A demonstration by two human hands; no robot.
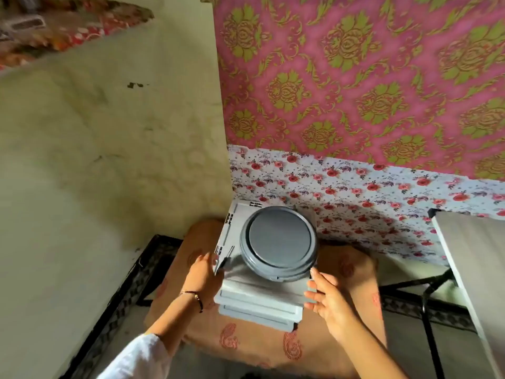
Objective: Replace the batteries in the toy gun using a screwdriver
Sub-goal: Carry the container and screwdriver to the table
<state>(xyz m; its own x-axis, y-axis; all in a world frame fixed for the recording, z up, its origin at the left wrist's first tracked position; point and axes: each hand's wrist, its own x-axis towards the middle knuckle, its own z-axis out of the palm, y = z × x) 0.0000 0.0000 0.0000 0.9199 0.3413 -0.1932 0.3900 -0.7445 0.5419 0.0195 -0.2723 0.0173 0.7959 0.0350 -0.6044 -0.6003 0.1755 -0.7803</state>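
Toy gun is nowhere we can make out with any certainty in this view; what our hands are on is a grey plastic box [262,296] with ridged steps along its near edge and slotted vents on its left side. It sits on an orange cloth [246,340] printed with pink paisley shapes, and the cloth covers a stand with a black metal frame [128,283]. A round grey lid [278,242] rests tilted on top of the box, its near rim lower than its far rim. Our left hand [203,272] grips the box's left edge, thumb over the top, and a thin dark tool [226,258] slants up from that hand across the box's corner; it may be the screwdriver, but we cannot tell for sure, nor whether the fingers pinch it. A thread bracelet [195,295] circles that wrist, and a white sleeve [142,356] covers the forearm. Our right hand [325,296] is well apart from the left, on the box's other side, with straight fingers pressed against its near right corner. Behind the box a strip of rose-print paper [355,192] runs below pink and green wallpaper [355,77], and a cream wall [109,160] fills the left. A pale board [475,255] leans at the right edge.
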